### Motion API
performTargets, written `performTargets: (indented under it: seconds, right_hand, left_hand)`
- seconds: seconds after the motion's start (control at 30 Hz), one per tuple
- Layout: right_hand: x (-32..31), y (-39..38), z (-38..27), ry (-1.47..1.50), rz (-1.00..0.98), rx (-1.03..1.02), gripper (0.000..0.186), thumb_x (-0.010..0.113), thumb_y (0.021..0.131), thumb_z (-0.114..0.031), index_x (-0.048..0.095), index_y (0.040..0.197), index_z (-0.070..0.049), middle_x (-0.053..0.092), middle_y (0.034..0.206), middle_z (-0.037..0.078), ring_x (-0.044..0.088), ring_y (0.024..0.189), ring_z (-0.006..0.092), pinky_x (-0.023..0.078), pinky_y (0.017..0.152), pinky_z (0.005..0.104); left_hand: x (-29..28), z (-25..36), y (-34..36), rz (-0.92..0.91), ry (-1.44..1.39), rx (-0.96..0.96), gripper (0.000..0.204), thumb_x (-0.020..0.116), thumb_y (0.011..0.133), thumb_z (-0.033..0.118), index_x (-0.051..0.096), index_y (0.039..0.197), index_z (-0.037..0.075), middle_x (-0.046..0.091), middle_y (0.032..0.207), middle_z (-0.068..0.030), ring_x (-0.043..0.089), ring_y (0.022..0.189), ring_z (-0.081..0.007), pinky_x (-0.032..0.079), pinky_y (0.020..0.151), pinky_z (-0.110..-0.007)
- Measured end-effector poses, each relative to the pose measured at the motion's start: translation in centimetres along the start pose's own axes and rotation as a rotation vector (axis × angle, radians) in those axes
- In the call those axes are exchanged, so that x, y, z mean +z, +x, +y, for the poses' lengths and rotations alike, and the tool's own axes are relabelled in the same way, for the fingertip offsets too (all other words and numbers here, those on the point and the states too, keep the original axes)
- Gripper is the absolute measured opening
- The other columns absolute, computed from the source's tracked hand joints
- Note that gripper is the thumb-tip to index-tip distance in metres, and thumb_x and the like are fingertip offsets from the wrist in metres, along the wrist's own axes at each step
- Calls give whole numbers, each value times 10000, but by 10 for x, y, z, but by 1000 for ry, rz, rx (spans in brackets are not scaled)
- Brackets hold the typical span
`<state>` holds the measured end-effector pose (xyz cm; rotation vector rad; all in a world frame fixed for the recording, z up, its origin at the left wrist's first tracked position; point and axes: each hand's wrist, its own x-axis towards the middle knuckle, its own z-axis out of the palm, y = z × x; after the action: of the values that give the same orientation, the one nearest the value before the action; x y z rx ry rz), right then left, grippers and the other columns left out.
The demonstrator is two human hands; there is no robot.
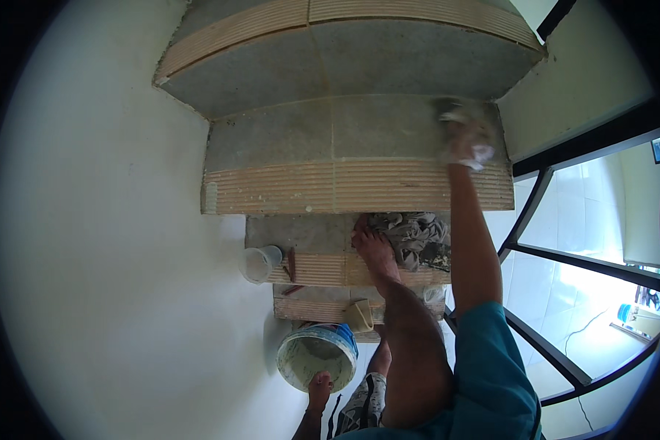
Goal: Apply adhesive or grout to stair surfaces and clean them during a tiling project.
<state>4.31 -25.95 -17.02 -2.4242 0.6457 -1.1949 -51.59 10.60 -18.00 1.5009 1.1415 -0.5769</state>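
At the lower middle, my left hand (320, 385) is closed over the near rim of a round bucket (317, 331), whose inner wall is coated with pale grey residue. My right arm reaches far up to the right end of a grey tiled step (271, 136). There my right hand (468, 139) is smeared by motion. White patches show at its fingers and wrist, and a dark blurred shape lies just ahead of it. The hand seems closed round something, but its kind cannot be made out.
A crumpled grey cloth (411, 235) lies beside my bare foot (376, 253) on a lower step. At the left, a translucent plastic tub (260, 264) stands by the step edge. A beige piece (359, 315) is near the bucket. Dark railing bars (594, 264) border the right; a white wall is left.
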Motion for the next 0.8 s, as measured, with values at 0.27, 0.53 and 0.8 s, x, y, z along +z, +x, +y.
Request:
performTargets:
  seconds: [0.27, 0.53, 0.8]
  right_hand:
    - [27, 24, 20, -990, -53, 78, 548, 456, 732, -480, 470, 1021, -15, 526, 929, 137, 527, 761, 230, 441, 622, 363]
    - [57, 11, 58, -538, 53, -29, 397, 475, 745, -398, 478, 966, -68, 487, 971, 104, 494, 791, 203, 434, 640, 352]
    - [53, -20, -47, 562, 100, 526, 340, 447, 801, -373, 511, 922, -61, 537, 877, 113, 526, 795, 209, 464, 574, 365]
  left_hand:
    - [8, 14, 1, -29, 15, -19, 168, 505, 801, 189, 539, 905, 62, 551, 766, -33, 546, 609, -123, 430, 517, -229]
    - [4, 13, 9, -28, 52, -3, 151, 484, 806, 199, 530, 884, 79, 540, 788, -32, 541, 655, -137, 442, 565, -263]
    - [-1, -7, 1, -36, 57, 13, 144, 485, 810, 173, 534, 899, 71, 544, 798, -36, 544, 647, -133, 449, 569, -256]
